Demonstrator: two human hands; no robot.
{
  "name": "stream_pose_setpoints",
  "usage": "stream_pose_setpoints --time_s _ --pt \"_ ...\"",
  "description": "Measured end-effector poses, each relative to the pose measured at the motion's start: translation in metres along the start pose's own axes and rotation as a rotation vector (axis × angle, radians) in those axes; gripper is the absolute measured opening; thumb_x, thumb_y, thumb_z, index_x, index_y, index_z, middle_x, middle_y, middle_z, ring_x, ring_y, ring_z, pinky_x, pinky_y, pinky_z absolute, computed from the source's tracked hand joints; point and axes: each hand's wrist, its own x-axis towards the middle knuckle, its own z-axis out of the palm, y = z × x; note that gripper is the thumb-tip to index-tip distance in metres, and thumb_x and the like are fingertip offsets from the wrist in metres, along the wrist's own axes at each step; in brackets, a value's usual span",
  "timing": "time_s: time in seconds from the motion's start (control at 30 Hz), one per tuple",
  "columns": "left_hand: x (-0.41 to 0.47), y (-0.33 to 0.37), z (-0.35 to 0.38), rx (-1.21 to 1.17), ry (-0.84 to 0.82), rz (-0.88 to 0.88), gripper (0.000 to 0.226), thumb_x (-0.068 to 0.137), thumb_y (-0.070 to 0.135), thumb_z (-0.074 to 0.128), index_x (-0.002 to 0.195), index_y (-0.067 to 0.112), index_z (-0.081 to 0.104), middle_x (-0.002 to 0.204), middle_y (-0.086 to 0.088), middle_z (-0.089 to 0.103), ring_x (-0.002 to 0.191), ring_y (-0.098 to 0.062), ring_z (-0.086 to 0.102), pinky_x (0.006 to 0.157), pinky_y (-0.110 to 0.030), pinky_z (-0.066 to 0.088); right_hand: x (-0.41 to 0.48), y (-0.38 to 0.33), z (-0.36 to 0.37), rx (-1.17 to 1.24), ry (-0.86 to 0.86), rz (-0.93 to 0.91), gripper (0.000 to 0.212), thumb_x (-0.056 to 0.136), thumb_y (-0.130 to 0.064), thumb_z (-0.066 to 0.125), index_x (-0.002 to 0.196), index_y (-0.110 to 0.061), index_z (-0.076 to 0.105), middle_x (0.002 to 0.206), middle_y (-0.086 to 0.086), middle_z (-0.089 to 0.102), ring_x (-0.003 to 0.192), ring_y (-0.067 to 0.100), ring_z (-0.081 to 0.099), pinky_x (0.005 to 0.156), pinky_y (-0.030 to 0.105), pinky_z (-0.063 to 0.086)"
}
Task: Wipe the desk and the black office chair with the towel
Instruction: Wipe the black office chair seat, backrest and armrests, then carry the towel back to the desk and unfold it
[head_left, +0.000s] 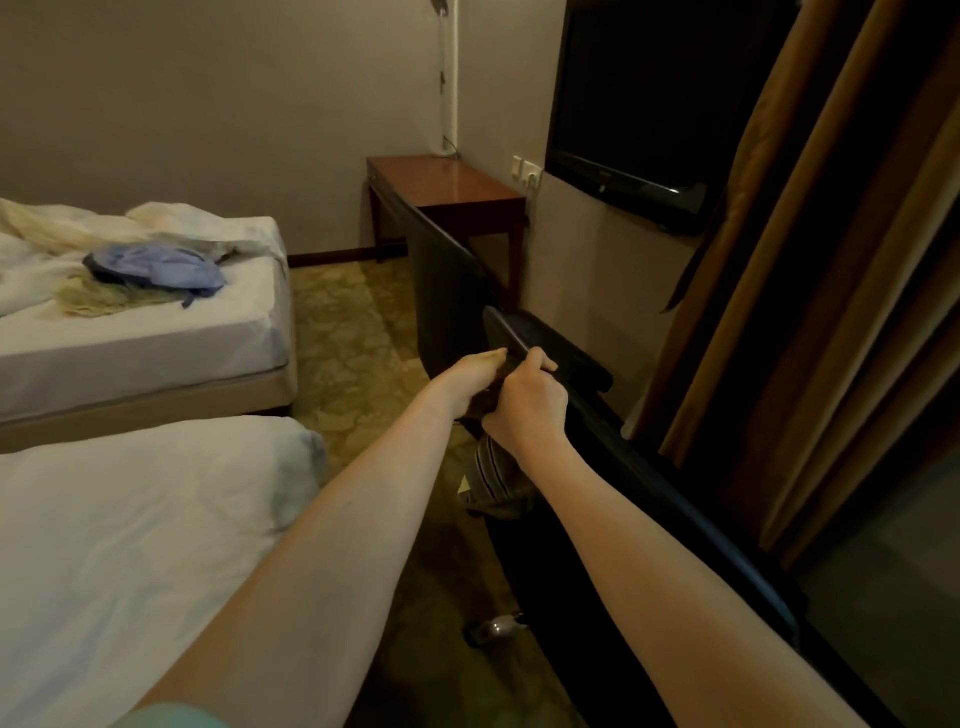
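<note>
The black office chair (441, 291) stands on the carpet between the beds and the wall, its back toward the wooden desk (452, 187) in the far corner. My right hand (524, 400) grips the edge of the chair's padded armrest (561, 348). My left hand (467, 379) reaches in beside it against the armrest's side; its fingers are hidden. A striped towel (493, 478) hangs down from under the two hands, apparently held by the left one.
Two beds fill the left: a near one with a white sheet (130, 545), a far one with a blue cloth (156, 267). A wall TV (639, 104) and brown curtains (831, 312) are on the right. A chair caster (493, 626) sits on the carpet below.
</note>
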Motion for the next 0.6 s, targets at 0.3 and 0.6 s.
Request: stream_pose_setpoints --time_s 0.3,0.6 --pt "0.002 -0.011 -0.052 0.229 -0.018 -0.004 0.042 0.099 0.032 0.041 0.141 0.026 0.040 0.135 -0.006 0.052 0.127 -0.026 0.046 0.110 -0.048 0.032 0.001 -0.020 0.028 -0.069 0.013 -0.078 0.068 0.088 -0.026 0.059 0.144 -0.007 0.025 0.143 0.012 0.030 0.120 0.028 0.043 0.083 0.032 0.048" --pt "0.010 -0.026 -0.157 0.479 -0.089 -0.013 0.052 0.092 0.010 0.055 0.137 0.032 0.043 0.142 -0.001 0.043 0.127 -0.020 0.041 0.095 -0.037 0.037 0.052 -0.068 0.054 0.548 -0.027 0.142 0.048 0.086 -0.012 0.060 0.133 -0.018 0.051 0.126 0.005 0.054 0.115 0.023 0.051 0.092 0.035 0.049"
